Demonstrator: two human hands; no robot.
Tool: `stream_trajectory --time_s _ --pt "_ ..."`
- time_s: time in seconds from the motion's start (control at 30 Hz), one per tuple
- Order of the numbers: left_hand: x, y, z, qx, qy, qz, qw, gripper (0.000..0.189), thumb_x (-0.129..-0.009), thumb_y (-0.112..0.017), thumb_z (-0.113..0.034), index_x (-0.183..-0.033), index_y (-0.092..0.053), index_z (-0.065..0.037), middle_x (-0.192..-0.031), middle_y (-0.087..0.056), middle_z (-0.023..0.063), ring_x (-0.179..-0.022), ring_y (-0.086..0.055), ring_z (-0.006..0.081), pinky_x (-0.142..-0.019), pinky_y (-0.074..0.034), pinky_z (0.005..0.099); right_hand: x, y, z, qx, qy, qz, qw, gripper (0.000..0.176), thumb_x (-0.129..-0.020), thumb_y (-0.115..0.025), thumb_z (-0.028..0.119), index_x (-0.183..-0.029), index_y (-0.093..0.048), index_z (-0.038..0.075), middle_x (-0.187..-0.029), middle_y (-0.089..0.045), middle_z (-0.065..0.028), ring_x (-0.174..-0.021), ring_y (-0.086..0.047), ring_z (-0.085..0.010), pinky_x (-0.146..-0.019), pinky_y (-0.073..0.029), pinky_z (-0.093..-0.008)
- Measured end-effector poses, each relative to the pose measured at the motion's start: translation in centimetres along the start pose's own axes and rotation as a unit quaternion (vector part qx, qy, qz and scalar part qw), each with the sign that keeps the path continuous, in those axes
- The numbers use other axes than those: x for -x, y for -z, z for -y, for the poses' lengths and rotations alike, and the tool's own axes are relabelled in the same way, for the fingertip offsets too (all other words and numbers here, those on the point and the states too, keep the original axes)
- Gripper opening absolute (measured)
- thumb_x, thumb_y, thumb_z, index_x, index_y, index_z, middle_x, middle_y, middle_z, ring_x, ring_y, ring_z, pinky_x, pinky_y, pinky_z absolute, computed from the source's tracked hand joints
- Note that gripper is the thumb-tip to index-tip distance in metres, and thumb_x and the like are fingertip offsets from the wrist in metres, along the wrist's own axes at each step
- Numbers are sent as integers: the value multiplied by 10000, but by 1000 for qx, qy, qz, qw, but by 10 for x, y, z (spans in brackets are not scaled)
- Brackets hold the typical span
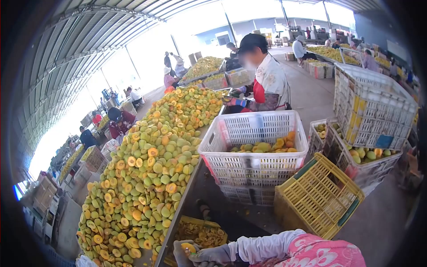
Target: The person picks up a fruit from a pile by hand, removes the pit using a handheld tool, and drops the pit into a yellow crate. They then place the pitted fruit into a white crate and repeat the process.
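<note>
Head view, bottom edge: two gloved hands, close together just beside the long table
- left hand [182, 254]: grey glove, fingers curled and clamped on one fruit half [188, 247], orange cut face up
- right hand [213, 255]: grey glove, white cuff, pink floral sleeve; it touches the left hand, fingers bent inward; cannot tell if they grip anything
- fruit half sits low in frame, over the table's near end, just above a yellow scrap crate [201, 232] of brownish bits

Around the hands
- fruit heap [151, 169]: halved yellow-green stone fruit, far too many to count, in one long ridge along the table
- white crate [253, 133]: one, standing on the table's right edge, partly filled with halves; a second white crate [249, 195] is under it
- yellow crate [318, 196]: one, tipped on its side, no fruit showing
- right side: one lattice crate of whole fruit [369, 167], with one white crate [373, 104] tilted on top

People
- one co-worker [267, 82]: dark cap, red apron, gloved hands at the heap behind the white crate
- at least five more further off, left and rear
</note>
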State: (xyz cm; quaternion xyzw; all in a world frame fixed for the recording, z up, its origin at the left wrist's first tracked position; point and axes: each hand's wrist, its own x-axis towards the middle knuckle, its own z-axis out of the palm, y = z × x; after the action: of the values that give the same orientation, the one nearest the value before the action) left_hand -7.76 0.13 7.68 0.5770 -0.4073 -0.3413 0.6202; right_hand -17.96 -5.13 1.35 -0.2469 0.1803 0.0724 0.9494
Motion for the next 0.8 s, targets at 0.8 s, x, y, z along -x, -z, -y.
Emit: stream_trajectory --time_s 0.8 --pt "-10 -14 3 321 433 -59 840 401 -943 -587 -532 -887 -637 -138 -551 -429 -17 -462 -376 131 -429 -303 269 -17 33 13 -51 -25 57 997 355 -995 -514 486 -833 -500 171 -571 -329 93 -429 -296 -35 -391 -300 -174"
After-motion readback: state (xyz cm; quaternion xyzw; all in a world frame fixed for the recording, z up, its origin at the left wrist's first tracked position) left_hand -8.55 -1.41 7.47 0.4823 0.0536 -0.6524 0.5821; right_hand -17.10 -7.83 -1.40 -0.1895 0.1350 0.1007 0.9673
